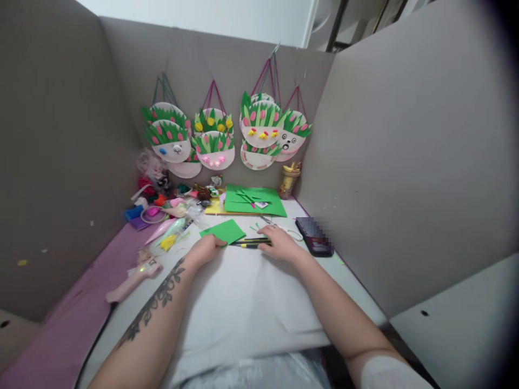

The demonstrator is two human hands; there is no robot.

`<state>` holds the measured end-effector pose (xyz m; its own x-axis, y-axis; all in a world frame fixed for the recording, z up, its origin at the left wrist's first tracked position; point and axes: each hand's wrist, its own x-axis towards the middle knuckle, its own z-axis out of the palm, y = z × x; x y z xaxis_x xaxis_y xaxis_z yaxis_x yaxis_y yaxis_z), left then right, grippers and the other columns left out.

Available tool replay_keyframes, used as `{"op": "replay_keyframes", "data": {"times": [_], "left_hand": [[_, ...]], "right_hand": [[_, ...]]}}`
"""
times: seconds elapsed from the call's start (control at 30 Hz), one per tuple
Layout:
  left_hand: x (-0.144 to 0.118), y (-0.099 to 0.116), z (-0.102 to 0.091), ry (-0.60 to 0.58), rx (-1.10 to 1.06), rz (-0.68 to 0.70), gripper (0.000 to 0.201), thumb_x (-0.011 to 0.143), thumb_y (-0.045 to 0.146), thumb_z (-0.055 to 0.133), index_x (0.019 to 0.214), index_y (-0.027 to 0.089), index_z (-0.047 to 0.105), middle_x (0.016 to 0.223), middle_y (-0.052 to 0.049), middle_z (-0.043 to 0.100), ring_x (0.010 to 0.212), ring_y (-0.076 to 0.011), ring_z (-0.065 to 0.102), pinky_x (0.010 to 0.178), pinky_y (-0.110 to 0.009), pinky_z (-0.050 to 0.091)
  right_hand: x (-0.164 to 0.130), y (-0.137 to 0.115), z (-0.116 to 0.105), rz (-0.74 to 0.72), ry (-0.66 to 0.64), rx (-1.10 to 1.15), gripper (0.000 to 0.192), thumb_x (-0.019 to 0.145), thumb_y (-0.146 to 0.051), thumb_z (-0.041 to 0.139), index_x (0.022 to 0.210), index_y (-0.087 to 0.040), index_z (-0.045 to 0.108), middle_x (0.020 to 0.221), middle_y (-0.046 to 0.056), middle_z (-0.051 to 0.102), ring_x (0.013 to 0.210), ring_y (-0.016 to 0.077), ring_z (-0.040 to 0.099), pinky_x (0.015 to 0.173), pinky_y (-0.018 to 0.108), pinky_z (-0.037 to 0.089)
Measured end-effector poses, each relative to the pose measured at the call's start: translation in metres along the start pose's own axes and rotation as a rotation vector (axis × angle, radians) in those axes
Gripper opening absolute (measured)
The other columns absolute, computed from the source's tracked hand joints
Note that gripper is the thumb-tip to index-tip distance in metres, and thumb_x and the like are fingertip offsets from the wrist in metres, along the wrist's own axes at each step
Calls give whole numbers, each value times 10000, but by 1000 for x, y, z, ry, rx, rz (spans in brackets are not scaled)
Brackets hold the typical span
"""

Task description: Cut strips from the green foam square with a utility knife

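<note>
**Green paper square and pencils under two hands**

Green paper square [223, 230] lies flat on the white sheet [251, 302] that covers the table, at the sheet's far edge, left of centre. The left hand [207, 249] rests at the square's near corner, fingers curled down and touching it; whether it pinches the paper cannot be told. Just right of the square lie a few pencils [249, 242], side by side, pointing left and right. The right hand [279, 244] lies palm down over their right ends, fingers spread loosely, not gripped around them.

Near of both hands the white sheet is bare and wide between the forearms. Far of them sits a larger green sheet [255, 201] with cut strips on it. A dark phone [313, 236] lies just right of the right hand, near the grey partition wall [405, 162]. To the left, a pink glue gun [133, 279] lies at the sheet's edge, with a clutter of craft scraps [170, 208] beyond. Paper-plate crafts [227, 135] hang on the far wall.
</note>
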<state>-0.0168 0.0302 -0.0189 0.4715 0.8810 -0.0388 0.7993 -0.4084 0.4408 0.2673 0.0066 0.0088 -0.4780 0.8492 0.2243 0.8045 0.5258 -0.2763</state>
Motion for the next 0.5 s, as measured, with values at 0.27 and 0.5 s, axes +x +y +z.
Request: {"op": "replay_keyframes", "data": {"times": [0.27, 0.5], "left_hand": [[-5, -5, -9, -8, 12, 88, 362, 802, 167, 467, 1065, 204, 713, 1023, -59, 721, 880, -214, 611, 808, -296, 442], [-18, 0, -23, -87, 92, 36, 323, 859, 232, 461, 1050, 223, 721, 908, -72, 709, 774, -195, 568, 713, -269, 397]], "right_hand": [[3, -14, 18, 23, -128, -117, 375, 830, -238, 530, 1199, -181, 570, 1105, 108, 605, 1037, 241, 506, 914, 341, 342], [8, -15, 25, 21, -138, -113, 391, 872, -197, 477, 1256, -217, 543, 1098, 99, 600, 1038, 235, 487, 885, 329, 346]]}}
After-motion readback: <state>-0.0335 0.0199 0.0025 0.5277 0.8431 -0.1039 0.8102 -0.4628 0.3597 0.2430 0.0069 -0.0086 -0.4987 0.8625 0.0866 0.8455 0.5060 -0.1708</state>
